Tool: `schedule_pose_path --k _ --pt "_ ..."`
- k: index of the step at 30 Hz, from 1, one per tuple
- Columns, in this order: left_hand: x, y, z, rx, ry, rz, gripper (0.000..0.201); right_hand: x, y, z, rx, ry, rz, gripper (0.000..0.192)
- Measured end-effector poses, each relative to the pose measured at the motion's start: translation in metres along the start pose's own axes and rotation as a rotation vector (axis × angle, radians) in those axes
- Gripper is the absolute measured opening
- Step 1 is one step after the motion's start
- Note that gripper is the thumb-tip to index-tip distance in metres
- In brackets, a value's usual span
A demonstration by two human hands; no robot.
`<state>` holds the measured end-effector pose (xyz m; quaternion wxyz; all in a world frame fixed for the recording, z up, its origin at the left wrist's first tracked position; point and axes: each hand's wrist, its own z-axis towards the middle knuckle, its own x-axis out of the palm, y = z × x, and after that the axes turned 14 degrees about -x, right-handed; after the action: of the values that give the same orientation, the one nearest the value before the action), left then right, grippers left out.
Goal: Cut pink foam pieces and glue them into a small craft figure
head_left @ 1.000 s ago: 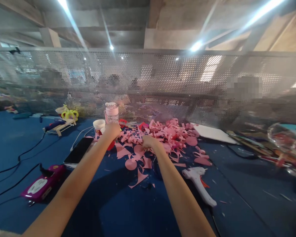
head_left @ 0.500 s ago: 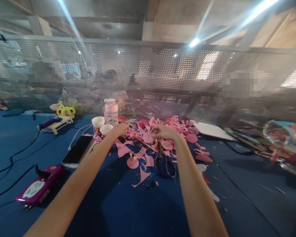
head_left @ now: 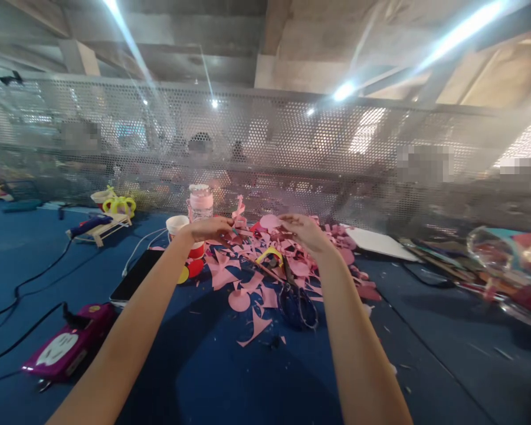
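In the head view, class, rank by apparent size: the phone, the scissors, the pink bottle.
1. phone
2. scissors
3. pink bottle
The bottle stands farther off, so its rank is unsure.

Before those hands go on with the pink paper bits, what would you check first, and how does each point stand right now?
1. Left hand has a grip on a pink scrap: ok, the scrap sticks up from its fingers.
2. Right hand has a pink disc at its fingertips: ok, though how firmly cannot tell.
3. Scissors lie away from both hands: ok, flat on the table nearer the person.
4. Cup stands upright beside the left hand: ok.
5. Phone is free of scraps: ok.
6. Glue gun in easy reach: cannot tell, the right arm hides that spot.
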<state>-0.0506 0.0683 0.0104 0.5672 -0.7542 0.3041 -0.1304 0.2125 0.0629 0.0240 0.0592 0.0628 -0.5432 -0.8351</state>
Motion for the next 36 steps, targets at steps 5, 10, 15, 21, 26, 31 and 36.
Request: schedule_pose_path --k 5,10,15,21,26,31,36 --pt "0.005 -0.003 -0.003 0.078 0.125 -0.082 0.038 0.006 0.007 0.002 0.106 -0.178 0.238 0.017" --pt "0.009 -0.007 -0.002 0.142 0.093 -0.024 0.043 0.01 0.003 0.003 0.129 -0.211 0.288 0.018" --pt "0.024 -0.014 0.005 0.135 -0.249 0.232 0.037 0.023 -0.007 0.003 0.115 -0.106 0.152 0.013" --pt "0.057 -0.021 0.011 0.292 -0.731 0.661 0.023 0.035 -0.02 0.008 -0.073 -0.132 -0.074 0.038" --pt "0.054 -0.024 0.002 0.271 -0.606 0.724 0.043 0.033 -0.016 0.006 -0.127 -0.14 -0.051 0.033" --pt "0.03 -0.019 -0.002 0.236 -0.383 0.624 0.057 0.033 -0.002 -0.001 -0.07 0.014 0.091 0.033" --pt "0.031 -0.012 0.007 0.215 0.034 0.358 0.072 0.036 0.003 -0.005 -0.066 0.158 0.03 0.031"
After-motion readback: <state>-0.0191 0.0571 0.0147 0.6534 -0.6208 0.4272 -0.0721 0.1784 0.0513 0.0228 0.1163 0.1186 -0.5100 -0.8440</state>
